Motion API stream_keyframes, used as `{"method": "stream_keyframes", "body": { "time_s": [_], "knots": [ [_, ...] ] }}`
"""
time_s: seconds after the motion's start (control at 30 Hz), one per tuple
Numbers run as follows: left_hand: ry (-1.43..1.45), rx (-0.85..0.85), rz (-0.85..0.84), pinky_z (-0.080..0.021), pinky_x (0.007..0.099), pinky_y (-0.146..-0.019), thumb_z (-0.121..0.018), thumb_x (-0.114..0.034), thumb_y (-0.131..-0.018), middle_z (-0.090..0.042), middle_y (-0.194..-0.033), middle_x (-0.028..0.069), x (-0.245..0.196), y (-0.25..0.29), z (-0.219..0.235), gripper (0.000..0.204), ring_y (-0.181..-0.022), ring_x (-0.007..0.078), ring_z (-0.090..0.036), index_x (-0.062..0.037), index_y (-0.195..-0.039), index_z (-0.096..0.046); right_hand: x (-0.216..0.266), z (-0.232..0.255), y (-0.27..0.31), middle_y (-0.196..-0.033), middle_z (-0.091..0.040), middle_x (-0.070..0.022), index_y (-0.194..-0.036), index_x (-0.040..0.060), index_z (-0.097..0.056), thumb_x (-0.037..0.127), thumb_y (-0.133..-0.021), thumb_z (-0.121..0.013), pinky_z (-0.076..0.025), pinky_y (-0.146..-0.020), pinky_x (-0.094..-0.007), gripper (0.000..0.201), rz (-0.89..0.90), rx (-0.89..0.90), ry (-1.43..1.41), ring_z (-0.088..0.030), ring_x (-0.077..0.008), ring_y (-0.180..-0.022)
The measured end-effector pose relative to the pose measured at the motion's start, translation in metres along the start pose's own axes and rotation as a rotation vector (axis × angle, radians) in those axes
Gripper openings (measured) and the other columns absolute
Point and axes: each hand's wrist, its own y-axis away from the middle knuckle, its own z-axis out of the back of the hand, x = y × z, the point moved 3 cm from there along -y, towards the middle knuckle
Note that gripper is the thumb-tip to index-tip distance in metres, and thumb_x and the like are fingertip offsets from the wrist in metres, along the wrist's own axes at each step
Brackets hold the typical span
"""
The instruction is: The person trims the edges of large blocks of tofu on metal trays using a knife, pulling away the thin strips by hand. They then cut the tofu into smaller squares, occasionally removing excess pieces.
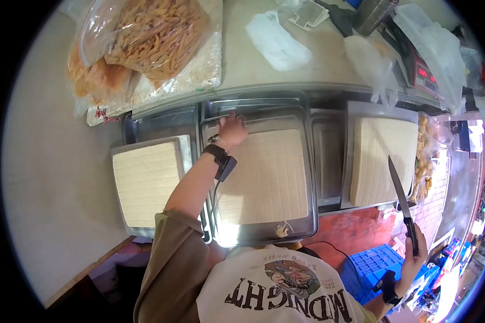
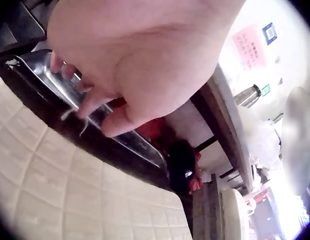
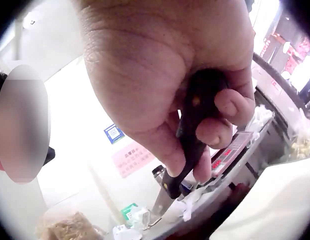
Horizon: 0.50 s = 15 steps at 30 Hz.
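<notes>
My left hand [image 1: 231, 132] hovers over the upper left corner of the middle metal tray [image 1: 313, 177], beside a large scored white slab [image 1: 264, 177]. In the left wrist view, thin pale strands [image 2: 84, 129] hang at the index fingertip of the left hand [image 2: 140, 60], with the thumb apart from it. My right hand [image 1: 415, 255] grips a knife [image 1: 399, 183] by its black handle, blade pointing up and away, near the right slab [image 1: 380, 156]. Fingers and thumb wrap the black handle [image 3: 192, 125] in the right wrist view. A small pale scrap [image 1: 282, 230] lies at the middle tray's near edge.
Another scored slab [image 1: 147, 183] sits in a left tray. Behind are a bag of brown strips [image 1: 156, 37], a white plastic bag [image 1: 277, 43] and a red-display scale [image 1: 424, 75]. Blue crates [image 1: 377, 264] stand low at the right, below the trays.
</notes>
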Motion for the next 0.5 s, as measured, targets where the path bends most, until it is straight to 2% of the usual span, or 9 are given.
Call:
{"method": "stream_keyframes", "body": {
  "time_s": [0.13,0.2,0.23,0.3,0.33,0.4,0.47,0.5],
  "knots": [
    [-0.073,-0.026,-0.023,-0.031,0.0580,-0.105,-0.055,-0.035,-0.083,-0.036,-0.153,0.0146,0.006,-0.023,-0.013,0.043,-0.132,0.0429,-0.037,-0.0158,-0.120,-0.064,-0.022,0.006,0.021,-0.105,-0.066,-0.0101,-0.124,-0.0059,-0.060,-0.003,-0.090,-0.058,-0.047,-0.084,-0.0266,0.034,-0.110,-0.018,-0.017,-0.060,-0.0150,-0.093],
    [-0.070,0.065,-0.009,-0.035,0.0601,-0.101,-0.057,-0.035,-0.081,-0.044,-0.146,0.0110,0.010,-0.028,-0.015,0.038,-0.129,0.0432,-0.040,-0.0188,-0.115,-0.065,-0.027,0.006,0.027,-0.105,-0.066,-0.0087,-0.124,-0.0060,-0.060,-0.003,-0.090,-0.057,-0.046,-0.086,-0.0261,0.034,-0.115,-0.002,-0.039,-0.059,-0.0145,-0.095],
    [-0.076,0.060,-0.005,-0.035,0.0601,-0.101,-0.057,-0.035,-0.081,-0.044,-0.146,0.0110,0.018,-0.038,-0.022,0.038,-0.129,0.0432,-0.040,-0.0188,-0.115,-0.065,-0.028,0.005,0.028,-0.105,-0.065,-0.0085,-0.124,-0.0057,-0.060,-0.003,-0.091,-0.057,-0.046,-0.086,-0.0261,0.034,-0.105,0.002,-0.044,-0.059,-0.0143,-0.095],
    [-0.275,0.054,-0.176,-0.038,0.0493,-0.095,-0.057,-0.028,-0.083,-0.057,-0.127,0.0033,0.037,-0.059,-0.046,0.023,-0.127,0.0300,-0.045,-0.0168,-0.100,-0.068,-0.029,0.005,0.031,-0.106,-0.065,-0.0083,-0.125,-0.0054,-0.059,-0.003,-0.091,-0.057,-0.047,-0.085,-0.0262,0.034,-0.090,0.018,-0.055,-0.059,-0.0141,-0.094],
    [-0.277,0.051,-0.161,-0.038,0.0493,-0.095,-0.057,-0.028,-0.083,-0.057,-0.127,0.0033,0.045,-0.060,-0.050,0.023,-0.127,0.0300,-0.045,-0.0168,-0.100,-0.068,-0.032,0.009,0.032,-0.106,-0.065,-0.0085,-0.126,-0.0051,-0.059,-0.002,-0.091,-0.057,-0.047,-0.085,-0.0262,0.034,-0.120,0.016,-0.058,-0.060,-0.0140,-0.094],
    [-0.320,-0.111,-0.312,-0.040,0.0484,-0.094,-0.057,-0.026,-0.083,-0.060,-0.120,0.0016,0.044,-0.060,-0.053,0.023,-0.122,0.0235,-0.050,-0.0148,-0.100,-0.068,-0.035,0.012,0.034,-0.106,-0.065,-0.0087,-0.126,-0.0048,-0.059,-0.002,-0.092,-0.057,-0.047,-0.085,-0.0263,0.035,-0.142,0.023,-0.069,-0.060,-0.0139,-0.095],
    [-0.276,-0.130,-0.235,-0.040,0.0476,-0.094,-0.057,-0.027,-0.083,-0.062,-0.116,0.0035,0.025,-0.037,-0.024,0.024,-0.118,0.0241,-0.053,-0.0141,-0.100,-0.069,-0.037,0.018,0.035,-0.107,-0.065,-0.0091,-0.128,-0.0040,-0.058,-0.001,-0.093,-0.058,-0.048,-0.086,-0.0269,0.035,-0.110,0.015,-0.035,-0.060,-0.0139,-0.095],
    [-0.343,-0.067,-0.300,-0.039,0.0488,-0.095,-0.056,-0.027,-0.085,-0.063,-0.116,0.0047,0.024,-0.039,-0.019,0.024,-0.117,0.0256,-0.053,-0.0136,-0.100,-0.069,-0.039,0.020,0.037,-0.108,-0.065,-0.0095,-0.129,-0.0035,-0.058,0.000,-0.094,-0.057,-0.048,-0.087,-0.0277,0.035,-0.133,0.008,-0.064,-0.061,-0.0147,-0.096]
  ]
}}
